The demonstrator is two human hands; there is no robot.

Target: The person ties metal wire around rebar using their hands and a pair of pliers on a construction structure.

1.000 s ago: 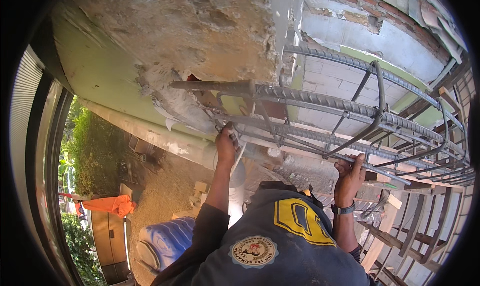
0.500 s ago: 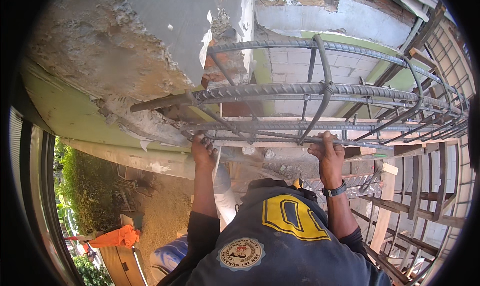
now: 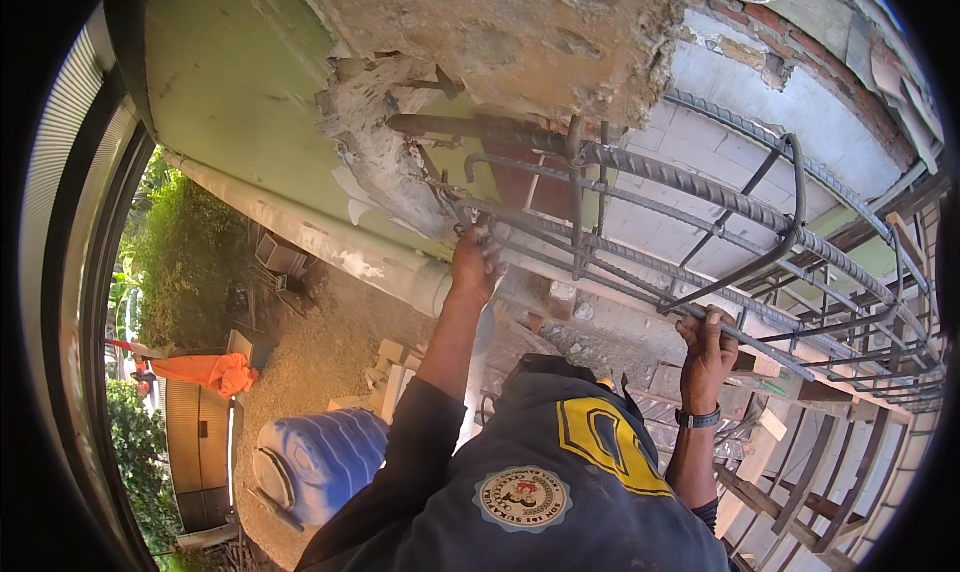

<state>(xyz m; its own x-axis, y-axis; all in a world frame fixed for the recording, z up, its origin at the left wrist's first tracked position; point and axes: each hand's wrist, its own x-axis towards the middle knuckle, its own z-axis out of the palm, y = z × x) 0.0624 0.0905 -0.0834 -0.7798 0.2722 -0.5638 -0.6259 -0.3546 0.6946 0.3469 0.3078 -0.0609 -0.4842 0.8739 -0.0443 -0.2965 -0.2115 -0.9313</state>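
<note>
A long rebar cage (image 3: 735,204) of ribbed steel bars and bent stirrups runs from a broken concrete edge toward the far right. My left hand (image 3: 478,264) is closed at the left end of a lower bar, close to the wall; its fingertips are partly hidden. Farther right, my right hand (image 3: 708,352) grips the cage's nearest lower bar, with the thumb up along it. A stirrup (image 3: 576,197) stands around the bars between my hands. The thick upper bar's end (image 3: 410,124) reaches the broken concrete (image 3: 385,162).
Rough broken masonry (image 3: 510,37) overhangs the cage's left end beside a green wall (image 3: 230,102). A pale pipe (image 3: 350,262) runs below that wall. Timber framing (image 3: 800,482) stands at lower right. Down on the ground lie a blue barrel (image 3: 325,462) and an orange cloth (image 3: 215,372).
The view has swung left and tilted, so the cage now slopes down to the right and the blue barrel shows more fully. Both hands stay at the lower bars. The leftmost stirrup looks more upright.
</note>
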